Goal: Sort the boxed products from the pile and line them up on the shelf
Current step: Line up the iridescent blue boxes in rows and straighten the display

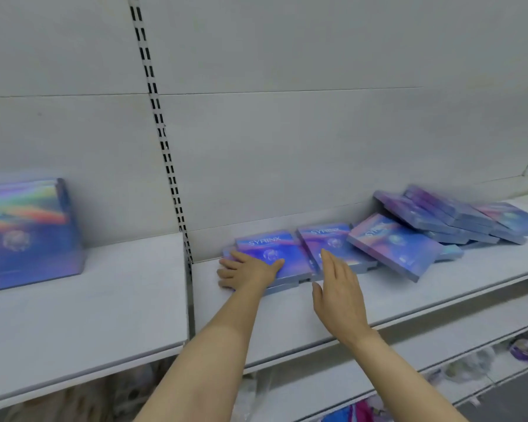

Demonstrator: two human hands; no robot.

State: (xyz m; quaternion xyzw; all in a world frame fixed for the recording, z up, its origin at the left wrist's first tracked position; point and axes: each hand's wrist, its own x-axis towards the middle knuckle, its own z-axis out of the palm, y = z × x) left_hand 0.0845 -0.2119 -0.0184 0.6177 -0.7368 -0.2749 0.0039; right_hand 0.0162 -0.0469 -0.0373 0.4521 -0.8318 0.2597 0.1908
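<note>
Flat blue-purple boxes marked SYRINX lie on the white shelf. My left hand rests on the leftmost stack of boxes, its fingers curling over the stack's left edge. My right hand hovers flat and straight-fingered just in front of the second box, fingertips over its near edge. A third box leans tilted to the right of that. Behind it sits a loose pile of boxes, overlapping at angles.
A slotted upright divides the shelving. On the left shelf stands a holographic blue display box. Lower shelves hold blurred packaged goods. The white back panel rises behind everything.
</note>
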